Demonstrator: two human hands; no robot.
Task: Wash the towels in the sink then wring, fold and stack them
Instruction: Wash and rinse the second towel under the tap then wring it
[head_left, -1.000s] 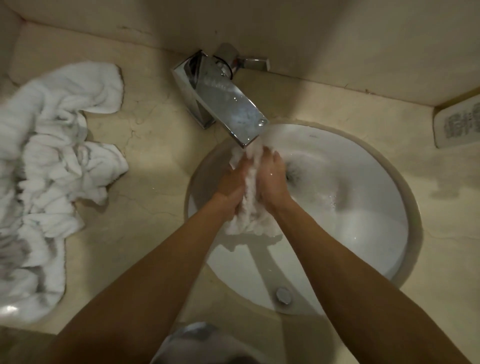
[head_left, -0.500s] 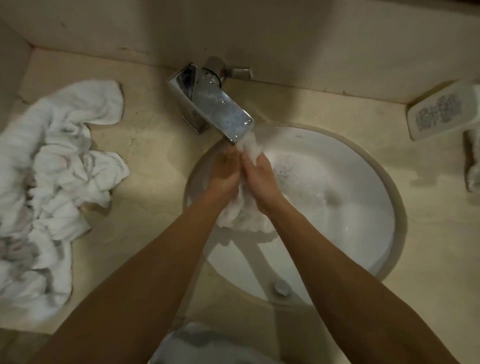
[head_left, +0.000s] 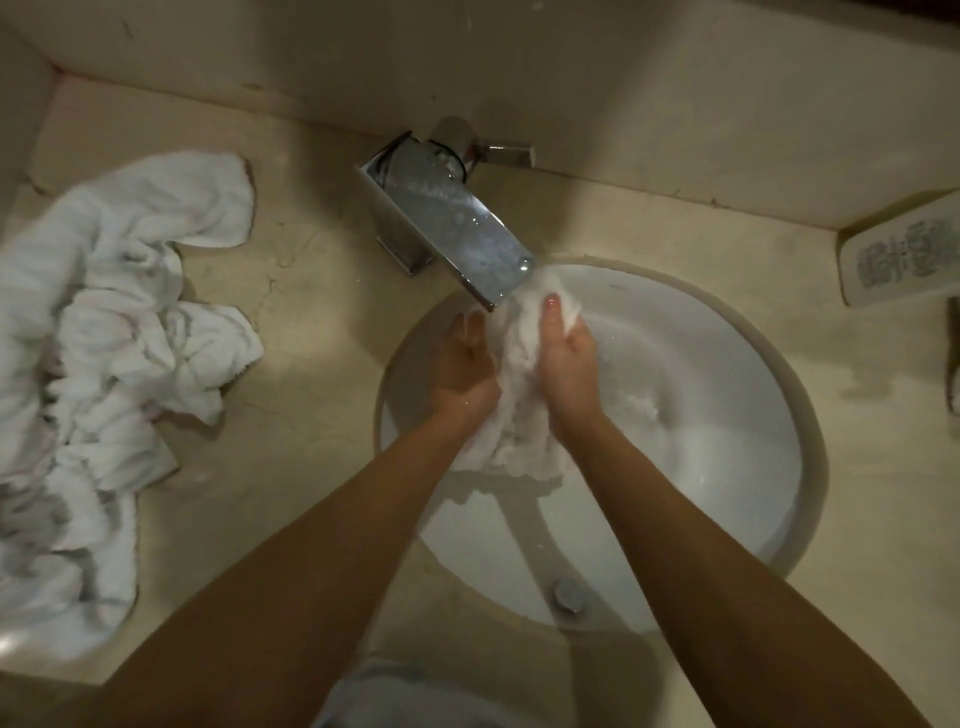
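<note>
Towel (head_left: 519, 415) bunched between both hands, over sink (head_left: 727, 493), right under faucet (head_left: 457, 234) spout. I see left hand (head_left: 462, 374) fingers curled round it, right hand (head_left: 569, 364) gripping, thumb pressed on top fold. Pile of white towels (head_left: 104, 364) heaped on tabletop (head_left: 311, 312), left of sink.

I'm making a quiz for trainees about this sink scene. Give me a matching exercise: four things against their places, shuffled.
Things:
1. wet towel
2. towel pile
3. faucet
4. white box

Places:
A. counter, far right, by the wall
B. between both hands, over the basin
C. counter, left of the sink
D. behind the basin, spout over it

Pairs: 1-B, 2-C, 3-D, 4-A
</note>
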